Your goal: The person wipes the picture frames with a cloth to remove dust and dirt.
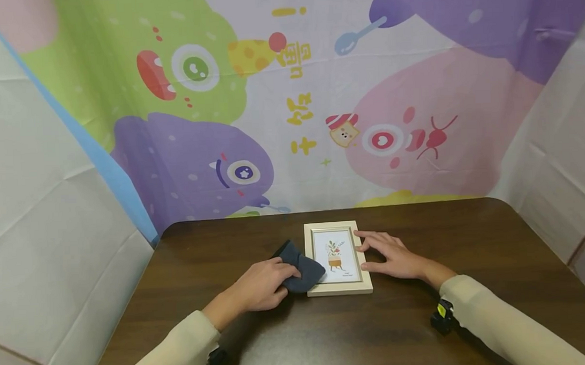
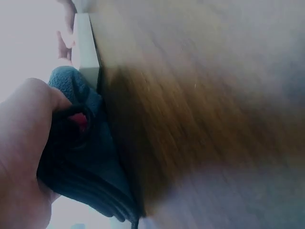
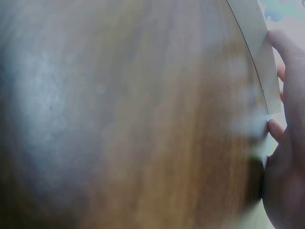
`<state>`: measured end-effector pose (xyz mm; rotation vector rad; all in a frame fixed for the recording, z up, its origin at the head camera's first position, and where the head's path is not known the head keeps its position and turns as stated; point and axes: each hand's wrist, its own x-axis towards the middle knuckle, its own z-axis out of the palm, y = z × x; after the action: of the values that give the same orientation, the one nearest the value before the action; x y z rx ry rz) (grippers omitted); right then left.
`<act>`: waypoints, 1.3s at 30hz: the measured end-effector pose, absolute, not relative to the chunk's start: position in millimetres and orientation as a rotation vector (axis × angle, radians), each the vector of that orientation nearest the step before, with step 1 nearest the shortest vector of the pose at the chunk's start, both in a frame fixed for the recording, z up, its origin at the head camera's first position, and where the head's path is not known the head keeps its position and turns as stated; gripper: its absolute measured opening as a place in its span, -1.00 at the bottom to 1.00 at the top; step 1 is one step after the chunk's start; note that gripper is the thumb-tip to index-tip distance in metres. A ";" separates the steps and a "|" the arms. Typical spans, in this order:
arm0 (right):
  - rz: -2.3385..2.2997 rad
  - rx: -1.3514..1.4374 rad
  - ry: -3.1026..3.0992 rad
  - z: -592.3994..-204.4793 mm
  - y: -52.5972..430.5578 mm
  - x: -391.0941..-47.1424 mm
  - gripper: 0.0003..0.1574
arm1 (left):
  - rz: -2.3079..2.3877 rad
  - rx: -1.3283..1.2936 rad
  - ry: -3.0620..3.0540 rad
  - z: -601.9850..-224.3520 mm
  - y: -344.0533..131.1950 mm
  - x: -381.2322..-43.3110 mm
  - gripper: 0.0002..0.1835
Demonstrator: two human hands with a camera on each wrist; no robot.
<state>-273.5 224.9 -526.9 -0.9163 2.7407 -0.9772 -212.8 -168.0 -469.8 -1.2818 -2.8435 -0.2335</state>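
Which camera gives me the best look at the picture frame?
The head view: it shows the picture frame from above, only partly covered by the dark cloth. The left wrist view catches just the frame's pale edge beyond the cloth; the right wrist view, only one pale strip.

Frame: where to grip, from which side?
Probably the right border of the frame, from the right, where the right hand rests: it lies flat, its thick edge offering purchase. The cloth under the left hand overlaps the left border.

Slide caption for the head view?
Left hand holds a dark cloth over the left side of a picture frame; right hand touches the opposite side.
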 end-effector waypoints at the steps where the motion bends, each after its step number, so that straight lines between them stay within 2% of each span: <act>1: -0.976 -0.914 2.740 -526.8 224.8 -273.4 -0.74 | -0.230 -1.299 -2.843 -468.8 -168.5 -210.7 -0.64; 9: -0.972 -0.902 2.735 -524.6 223.1 -272.5 -0.74 | -0.198 -1.402 -2.807 -465.5 -170.4 -199.0 -0.65; 22: -0.958 -0.896 2.746 -524.5 223.2 -271.3 -0.74 | -0.204 -1.343 -2.848 -465.7 -168.0 -204.4 -0.67; 39: -0.981 -0.910 2.736 -524.2 223.3 -271.2 -0.74 | -0.214 -1.147 -2.884 -468.4 -159.7 -243.8 -0.65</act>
<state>-271.2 223.3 -524.2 -0.9099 2.7357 -0.9805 -243.8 -159.7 -468.4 -1.1468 -2.8837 -0.2138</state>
